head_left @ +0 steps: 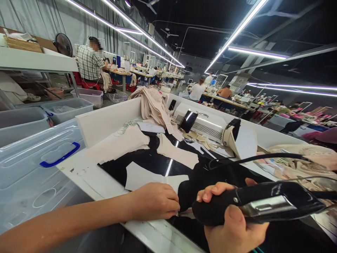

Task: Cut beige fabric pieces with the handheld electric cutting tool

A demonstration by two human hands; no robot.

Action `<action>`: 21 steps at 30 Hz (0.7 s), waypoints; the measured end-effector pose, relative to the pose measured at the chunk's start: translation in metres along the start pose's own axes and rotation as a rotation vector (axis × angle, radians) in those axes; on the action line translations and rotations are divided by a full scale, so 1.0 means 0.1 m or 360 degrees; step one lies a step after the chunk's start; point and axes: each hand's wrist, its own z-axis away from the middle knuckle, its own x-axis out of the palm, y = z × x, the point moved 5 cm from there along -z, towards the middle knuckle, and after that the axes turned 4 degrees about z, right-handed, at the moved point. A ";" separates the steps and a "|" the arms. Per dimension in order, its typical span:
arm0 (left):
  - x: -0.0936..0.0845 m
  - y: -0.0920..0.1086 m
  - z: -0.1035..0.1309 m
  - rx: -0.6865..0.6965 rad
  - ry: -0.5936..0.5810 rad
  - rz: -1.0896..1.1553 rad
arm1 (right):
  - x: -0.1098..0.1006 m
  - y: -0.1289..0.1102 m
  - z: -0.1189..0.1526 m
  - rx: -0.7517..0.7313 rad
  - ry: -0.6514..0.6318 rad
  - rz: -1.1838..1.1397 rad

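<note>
My right hand (231,225) is wrapped round a black corded handheld tool (263,203) with a metal plate on its side. The tool's tip points left, toward my left hand (158,202). My left hand has its fingers pressed together at the table's near edge; what they pinch is too small to make out. Just beyond it a white shaped piece (144,175) lies on the black surface. Two cream fabric shapes lie farther back, one at the left (126,144) and one in the middle (177,151).
A pile of beige fabric (152,105) hangs over the white back rim. A phone (189,121) leans on a vented white machine (207,123). Clear plastic bins (47,165) stand at the left. More fabric (295,158) lies at the right. People sit at sewing tables behind.
</note>
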 end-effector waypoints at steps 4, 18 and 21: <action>-0.04 -0.01 0.05 0.0034 0.0030 -0.0022 | 0.01 -0.01 0.00 -0.0009 -0.0002 -0.0001; -0.03 -0.01 0.15 0.0201 -0.0021 -0.0259 | 0.03 -0.02 -0.01 0.0012 0.0048 0.0045; -0.05 0.01 0.16 0.0235 -0.0006 -0.0342 | 0.02 -0.02 0.00 0.0018 0.0040 0.0049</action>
